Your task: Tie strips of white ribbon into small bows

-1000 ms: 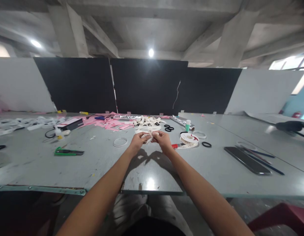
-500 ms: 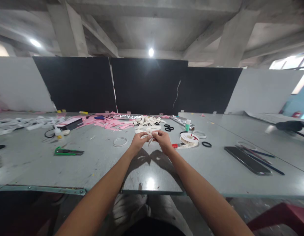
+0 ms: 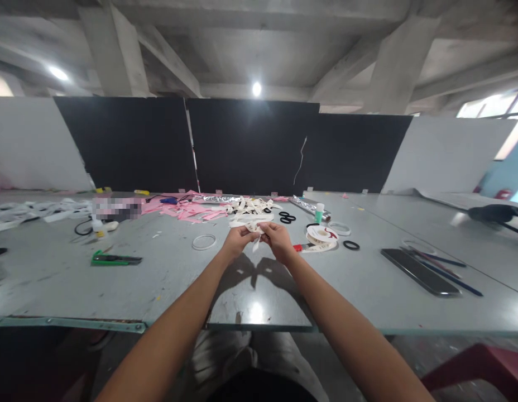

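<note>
Your two forearms reach out over the near edge of the grey table, and your hands meet above its middle. Your left hand and your right hand are both pinched shut on one short cream ribbon piece, fingertips nearly touching each other; a loose tail of it hangs down between them, clear of the tabletop.

Just left of the grip a clear plastic ring lies flat. Farther left, well apart from your hands, rests a green-handled cutter. Just right of the grip sits a ribbon spool with a red-capped tube at its near side, and a black ring just beyond that. Well to the right lies a dark flat phone with pens beside it.

Right behind the grip is a heap of cream ribbon bows, with two black rings to its right. Behind and to the left spreads a litter of pink paper strips. Behind everything stand black panels.
</note>
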The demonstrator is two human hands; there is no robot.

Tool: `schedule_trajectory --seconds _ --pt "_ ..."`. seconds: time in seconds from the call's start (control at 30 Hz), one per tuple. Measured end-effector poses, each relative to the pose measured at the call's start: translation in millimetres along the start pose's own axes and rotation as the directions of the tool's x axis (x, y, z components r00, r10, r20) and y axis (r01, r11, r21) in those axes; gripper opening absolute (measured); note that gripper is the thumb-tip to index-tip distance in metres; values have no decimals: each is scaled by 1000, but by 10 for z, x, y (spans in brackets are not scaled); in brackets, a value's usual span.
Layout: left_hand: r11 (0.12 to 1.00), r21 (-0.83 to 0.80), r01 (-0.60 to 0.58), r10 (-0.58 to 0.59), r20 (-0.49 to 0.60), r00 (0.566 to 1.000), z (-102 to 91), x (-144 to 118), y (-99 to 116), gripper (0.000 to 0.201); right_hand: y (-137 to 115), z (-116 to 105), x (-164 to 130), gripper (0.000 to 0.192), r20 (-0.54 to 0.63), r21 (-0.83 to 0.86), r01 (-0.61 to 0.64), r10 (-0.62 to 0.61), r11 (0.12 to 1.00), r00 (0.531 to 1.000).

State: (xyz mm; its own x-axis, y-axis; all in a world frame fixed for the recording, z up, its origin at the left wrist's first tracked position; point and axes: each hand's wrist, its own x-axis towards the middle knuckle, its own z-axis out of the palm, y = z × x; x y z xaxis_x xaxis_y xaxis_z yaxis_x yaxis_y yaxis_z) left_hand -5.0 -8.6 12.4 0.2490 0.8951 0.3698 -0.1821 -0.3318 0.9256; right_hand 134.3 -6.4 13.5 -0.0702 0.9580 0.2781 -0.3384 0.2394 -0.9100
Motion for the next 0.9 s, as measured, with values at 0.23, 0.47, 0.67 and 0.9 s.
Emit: schedule_trajectory --seconds 0.23,0.47,0.67,0.9 --pt "999 30 24 -20 -136 990 5 49 -35 29 -30 -60 42 37 -189 -12 49 -50 999 981" --pt "995 90 -41 58 -197 979 -89 37 -59 22 69 40 -54 33 62 -427 56 -32 902 998" --pt "993 115 17 10 -227 974 -67 25 -34 32 146 -14 17 15 23 -483 112 -116 868 993" --pt "992 123 7 13 -161 987 -71 5 -36 34 97 10 -32 24 81 -403 27 7 915 997"
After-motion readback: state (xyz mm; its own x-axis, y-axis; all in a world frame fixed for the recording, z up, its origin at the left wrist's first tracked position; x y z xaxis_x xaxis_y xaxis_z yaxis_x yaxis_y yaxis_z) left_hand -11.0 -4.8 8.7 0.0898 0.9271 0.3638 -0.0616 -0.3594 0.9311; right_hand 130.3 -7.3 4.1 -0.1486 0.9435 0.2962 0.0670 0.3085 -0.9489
